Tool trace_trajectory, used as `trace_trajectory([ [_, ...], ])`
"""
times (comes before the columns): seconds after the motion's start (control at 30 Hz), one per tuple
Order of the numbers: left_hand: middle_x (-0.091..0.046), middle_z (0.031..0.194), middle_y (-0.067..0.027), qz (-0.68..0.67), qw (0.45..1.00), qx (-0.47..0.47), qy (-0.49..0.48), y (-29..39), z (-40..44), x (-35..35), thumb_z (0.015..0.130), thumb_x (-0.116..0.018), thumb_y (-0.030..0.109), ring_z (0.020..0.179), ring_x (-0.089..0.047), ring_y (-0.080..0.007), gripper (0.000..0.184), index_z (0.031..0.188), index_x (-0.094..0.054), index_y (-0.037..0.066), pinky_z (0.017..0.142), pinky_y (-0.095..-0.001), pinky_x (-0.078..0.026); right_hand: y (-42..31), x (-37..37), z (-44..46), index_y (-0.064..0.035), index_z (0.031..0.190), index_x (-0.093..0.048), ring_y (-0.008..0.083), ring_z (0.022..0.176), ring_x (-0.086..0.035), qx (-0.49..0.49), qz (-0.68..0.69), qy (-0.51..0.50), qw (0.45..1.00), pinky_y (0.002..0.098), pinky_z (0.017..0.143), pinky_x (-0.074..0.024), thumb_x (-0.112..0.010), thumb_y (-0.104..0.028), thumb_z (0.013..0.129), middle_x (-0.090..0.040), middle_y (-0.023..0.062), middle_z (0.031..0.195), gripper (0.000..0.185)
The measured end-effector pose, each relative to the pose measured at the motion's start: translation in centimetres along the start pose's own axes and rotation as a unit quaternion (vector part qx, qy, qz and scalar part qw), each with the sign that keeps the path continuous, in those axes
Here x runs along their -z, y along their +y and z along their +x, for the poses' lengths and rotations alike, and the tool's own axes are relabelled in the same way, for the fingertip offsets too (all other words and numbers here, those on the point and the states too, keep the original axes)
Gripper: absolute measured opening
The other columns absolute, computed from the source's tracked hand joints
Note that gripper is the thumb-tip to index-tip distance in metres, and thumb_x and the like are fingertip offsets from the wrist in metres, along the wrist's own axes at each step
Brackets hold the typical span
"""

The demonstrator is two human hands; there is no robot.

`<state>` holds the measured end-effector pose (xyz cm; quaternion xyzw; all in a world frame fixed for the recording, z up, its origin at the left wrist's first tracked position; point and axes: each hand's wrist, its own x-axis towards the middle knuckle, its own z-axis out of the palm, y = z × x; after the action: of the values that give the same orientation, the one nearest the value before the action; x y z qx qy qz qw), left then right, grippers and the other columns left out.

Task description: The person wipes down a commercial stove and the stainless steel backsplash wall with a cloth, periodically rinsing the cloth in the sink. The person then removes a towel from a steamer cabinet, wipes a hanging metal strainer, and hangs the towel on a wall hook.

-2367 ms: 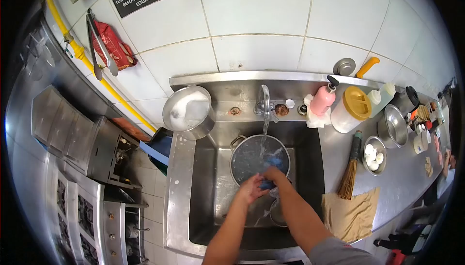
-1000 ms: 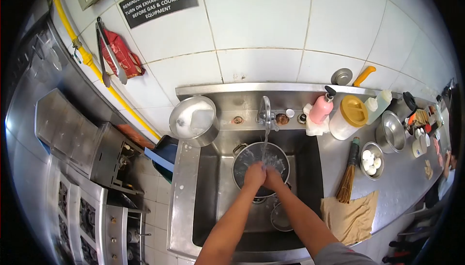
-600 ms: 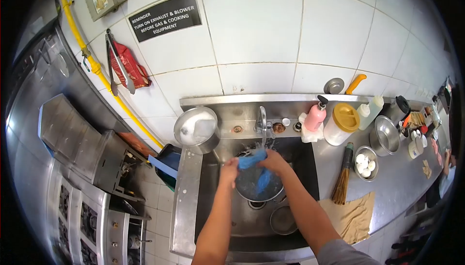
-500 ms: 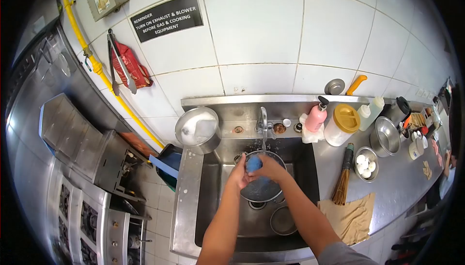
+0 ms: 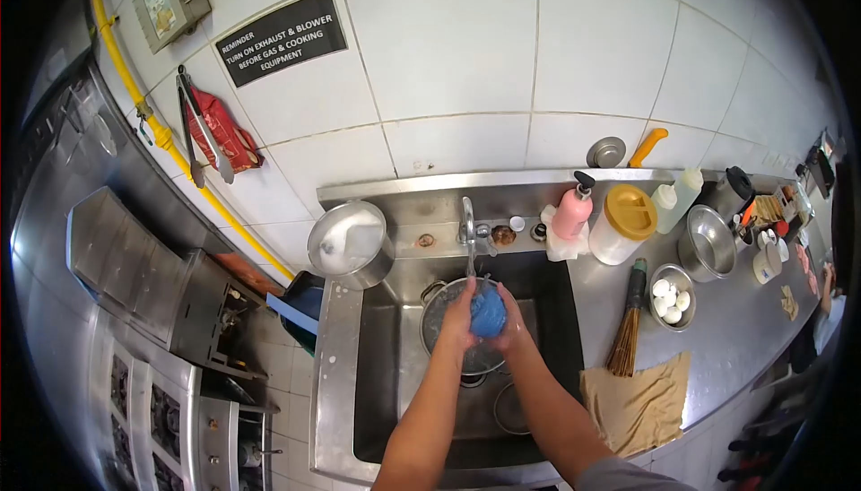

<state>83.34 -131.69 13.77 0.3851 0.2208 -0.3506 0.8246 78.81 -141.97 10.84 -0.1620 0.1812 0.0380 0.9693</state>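
A bunched blue cloth [image 5: 488, 313] is pressed between both my hands, over a metal pot [image 5: 432, 322] of water in the sink. My left hand [image 5: 459, 316] wraps its left side and my right hand [image 5: 511, 319] its right side. Water runs from the faucet [image 5: 467, 217] just behind my fingers. Part of the pot is hidden by my hands. A round metal strainer or lid [image 5: 511, 408] lies on the sink floor, partly behind my right forearm.
Left of the sink stands a pot of suds [image 5: 351, 244]. On the right are a pink pump bottle [image 5: 571, 213], a yellow-lidded tub [image 5: 625, 222], a stick brush [image 5: 627, 330], a bowl of eggs [image 5: 671, 298] and a tan cloth [image 5: 637, 401]. A person is at far right.
The blue cloth was spread between my hands over the pot, then gathered; it is now a compact ball with my hands around both sides. The view has shifted slightly.
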Motion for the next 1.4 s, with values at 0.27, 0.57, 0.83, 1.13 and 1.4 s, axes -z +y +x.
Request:
trace_trajectory([
  [0.27, -0.057, 0.124, -0.0101, -0.001, 0.986, -0.043, -0.159, 1.1, -1.4, 2.0, 0.088, -0.06, 0.054, 0.117, -0.053, -0.0231, 0.062, 0.127, -0.05, 0.007, 0.1, -0.0353, -0.042, -0.9, -3.8, 1.7, -0.0055, 0.108, -0.061, 0.0176, 0.082, -0.062, 0.204, -0.359, -0.007, 0.911, 0.0325, 0.074, -0.0514, -0.064, -0.011, 0.083, -0.065, 0.0066, 0.092, 0.025],
  [0.57, -0.063, 0.104, -0.0041, 0.173, 0.956, 0.05, -0.23, -0.8, -1.6, 4.7, 0.082, -0.073, 0.021, 0.089, -0.062, -0.0195, 0.038, 0.115, -0.058, 0.012, 0.071, -0.0373, -0.051, -4.1, -10.3, -1.5, 0.0024, 0.116, -0.056, 0.0237, 0.093, -0.066, -0.067, -0.485, -0.251, 0.835, 0.0368, 0.087, -0.052, -0.074, -0.012, 0.079, -0.067, 0.0139, 0.099, 0.044],
  [0.83, -0.065, 0.099, -0.0029, 0.296, 0.949, -0.064, -0.086, -1.6, -3.1, 0.9, 0.076, -0.075, 0.013, 0.088, -0.063, -0.0159, 0.036, 0.109, -0.062, 0.009, 0.072, -0.0321, -0.05, -3.7, -8.3, 0.0, 0.0008, 0.09, -0.064, 0.0103, 0.063, -0.055, -0.011, -0.566, -0.162, 0.808, 0.0258, 0.058, -0.0471, -0.072, -0.02, 0.084, -0.06, 0.0038, 0.071, 0.023],
  [1.13, -0.066, 0.097, -0.0235, 0.538, 0.795, -0.273, 0.065, -7.5, 1.7, 4.6, 0.075, -0.069, 0.027, 0.092, -0.063, -0.0405, 0.039, 0.103, -0.064, 0.0, 0.077, -0.0458, -0.05, 0.1, -3.2, 0.9, -0.0069, 0.069, -0.055, 0.0093, 0.046, -0.043, 0.042, -0.553, -0.04, 0.831, 0.0257, 0.044, -0.0343, -0.061, -0.033, 0.092, -0.048, -0.0002, 0.056, 0.035],
  [1.4, -0.066, 0.099, -0.0248, 0.591, 0.756, -0.253, 0.123, -8.9, -2.8, 7.1, 0.073, -0.07, 0.029, 0.093, -0.063, -0.0409, 0.038, 0.098, -0.067, 0.0, 0.081, -0.0472, -0.05, 3.5, 0.1, -0.5, -0.0129, 0.064, -0.044, 0.0166, 0.04, -0.041, 0.046, -0.414, 0.028, 0.909, 0.0318, 0.042, -0.036, -0.059, -0.029, 0.092, -0.043, 0.0021, 0.05, 0.036],
])
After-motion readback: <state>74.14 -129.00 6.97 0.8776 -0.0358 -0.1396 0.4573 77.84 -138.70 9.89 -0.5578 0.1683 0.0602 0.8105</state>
